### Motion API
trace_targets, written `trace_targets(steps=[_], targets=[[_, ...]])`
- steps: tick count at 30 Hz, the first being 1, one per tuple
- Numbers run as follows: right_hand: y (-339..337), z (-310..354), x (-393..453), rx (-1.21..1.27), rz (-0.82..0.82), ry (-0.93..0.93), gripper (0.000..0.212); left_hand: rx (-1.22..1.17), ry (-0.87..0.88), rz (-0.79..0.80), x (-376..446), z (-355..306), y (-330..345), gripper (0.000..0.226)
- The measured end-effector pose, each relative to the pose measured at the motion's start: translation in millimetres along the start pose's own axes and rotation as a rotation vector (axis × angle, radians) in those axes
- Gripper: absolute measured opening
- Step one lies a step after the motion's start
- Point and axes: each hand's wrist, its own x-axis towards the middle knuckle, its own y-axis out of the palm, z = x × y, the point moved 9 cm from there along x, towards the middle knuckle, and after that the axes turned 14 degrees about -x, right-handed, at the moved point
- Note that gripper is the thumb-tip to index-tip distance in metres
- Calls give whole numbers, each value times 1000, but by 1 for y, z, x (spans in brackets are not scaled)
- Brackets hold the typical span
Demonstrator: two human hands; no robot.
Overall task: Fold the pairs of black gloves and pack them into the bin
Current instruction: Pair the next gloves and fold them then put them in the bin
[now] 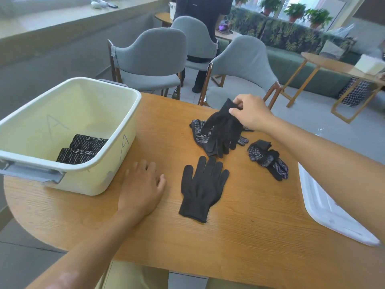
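Note:
A cream bin [127,113] stands at the table's left, with two folded dotted black gloves [83,150] lying inside near its front wall. My right hand [250,111] pinches the cuff of a black glove [223,130] and holds it lifted, fingers hanging down over a dotted glove [201,135] lying beneath. One black glove [203,188] lies flat in the middle of the table, fingers pointing away. A crumpled dotted glove [267,159] lies to the right. My left hand [141,188] rests flat on the table beside the bin, fingers spread.
A white lid or tray [333,213] lies at the table's right edge. Grey chairs [150,59] stand beyond the wooden table [250,236]. A person in dark clothes stands behind the chairs. A second small table [333,63] is at far right.

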Motion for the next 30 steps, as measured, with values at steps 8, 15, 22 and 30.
trace_targets(steps=[8, 15, 22, 30], targets=[[-29, 20, -18, 18, -39, -76, 15, -6, -6, -1, 1, -1, -1, 25], [-44, 35, -34, 36, -52, -126, 15, -17, -3, 5, 0, -1, -1, 25], [-32, 58, -77, 39, -39, -134, 16, -12, 2, -4, 0, -1, -1, 25], [15, 77, -161, 4, -151, -77, 20, -17, 6, -20, 0, -2, -2, 25]])
